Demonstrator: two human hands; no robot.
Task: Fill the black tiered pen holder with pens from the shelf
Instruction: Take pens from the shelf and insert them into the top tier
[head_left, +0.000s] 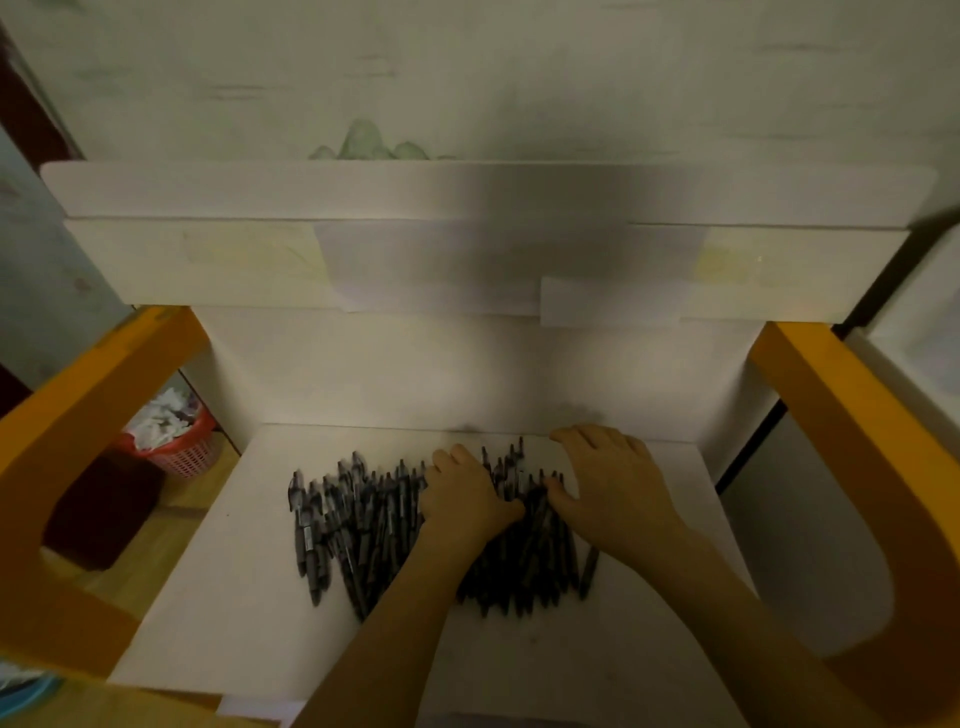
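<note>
Pens (363, 525) partly under both hands

Both arms reach forward; the left hand (464, 497) lies knuckles up, fingers curled down; the right hand (613, 480) is spread flat.

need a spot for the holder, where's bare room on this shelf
Bare shelf lies left of the pens, up to the orange frame, and along the front edge between the forearms. A narrower strip runs right of the right hand. The middle is crowded: both hands, left hand included, sit on the pile.
</note>
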